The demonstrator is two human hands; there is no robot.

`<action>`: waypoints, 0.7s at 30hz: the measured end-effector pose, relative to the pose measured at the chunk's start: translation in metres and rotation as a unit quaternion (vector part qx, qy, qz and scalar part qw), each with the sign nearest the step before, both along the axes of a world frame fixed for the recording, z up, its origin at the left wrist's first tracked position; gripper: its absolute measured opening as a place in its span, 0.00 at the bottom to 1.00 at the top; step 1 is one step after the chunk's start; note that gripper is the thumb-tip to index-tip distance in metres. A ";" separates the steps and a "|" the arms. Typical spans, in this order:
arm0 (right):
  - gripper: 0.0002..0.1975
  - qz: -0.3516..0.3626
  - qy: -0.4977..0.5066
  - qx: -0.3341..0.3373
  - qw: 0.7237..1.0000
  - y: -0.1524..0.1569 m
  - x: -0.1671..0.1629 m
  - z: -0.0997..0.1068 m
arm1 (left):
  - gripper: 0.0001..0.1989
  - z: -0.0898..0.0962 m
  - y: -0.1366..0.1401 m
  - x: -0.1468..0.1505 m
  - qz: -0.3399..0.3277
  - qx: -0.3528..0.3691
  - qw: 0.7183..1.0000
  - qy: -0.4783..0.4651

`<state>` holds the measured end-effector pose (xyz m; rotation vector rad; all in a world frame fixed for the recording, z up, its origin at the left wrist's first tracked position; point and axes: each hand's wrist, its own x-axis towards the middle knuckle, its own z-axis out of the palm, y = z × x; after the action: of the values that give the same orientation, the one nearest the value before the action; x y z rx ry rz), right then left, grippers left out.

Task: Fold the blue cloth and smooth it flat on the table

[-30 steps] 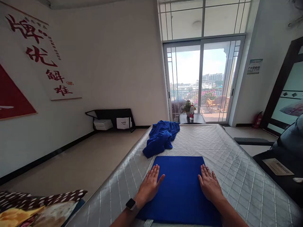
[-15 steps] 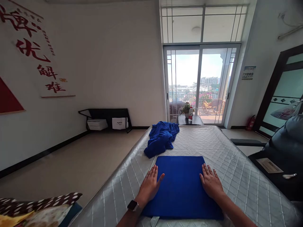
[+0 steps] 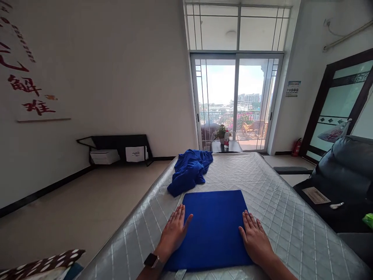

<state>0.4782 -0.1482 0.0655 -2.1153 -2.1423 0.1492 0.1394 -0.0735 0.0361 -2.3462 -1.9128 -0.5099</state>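
Observation:
A flat blue rectangular cushion or covered pad (image 3: 214, 229) lies on the quilted silver-grey mattress (image 3: 294, 229). My left hand (image 3: 174, 230) rests along its left edge, fingers stretched forward and thumb on the blue cloth; a dark watch sits on that wrist. On the opposite edge, my right hand (image 3: 254, 235) lies with fingers extended and its thumb on the blue surface. Both hands are open and hold nothing. Beyond the pad, toward the mattress's far left, is a crumpled blue cloth (image 3: 190, 171). A small pale tab (image 3: 180, 274) shows at the pad's near edge.
A black chair (image 3: 335, 186) bearing a card and a small white item stands at right. By the glass sliding door (image 3: 236, 103) is a small table with a plant and a bottle (image 3: 226, 139). A black rack (image 3: 119, 142) stands along the left wall; a dotted pillow (image 3: 49, 262) is at lower left.
The view has turned somewhat to the right, so everything sits further left. My right hand has slid slightly nearer along the pad's right edge; the left stays at its edge.

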 end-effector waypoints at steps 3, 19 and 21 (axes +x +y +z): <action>0.32 0.003 0.010 0.003 1.000 0.001 0.001 -0.001 | 0.37 0.011 -0.009 0.027 -0.035 0.008 0.999 0.010; 0.31 0.023 -0.019 0.027 0.999 0.003 0.007 -0.011 | 0.33 0.031 -0.042 0.156 -0.234 -0.065 0.970 0.007; 0.32 0.022 -0.013 0.030 0.999 0.003 0.006 -0.010 | 0.35 0.027 -0.041 0.121 -0.190 -0.079 0.978 0.020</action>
<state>0.4846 -0.1457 0.0554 -2.0501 -2.1804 0.0597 0.2608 -0.1145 0.0634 -2.8186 -1.5402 -0.3383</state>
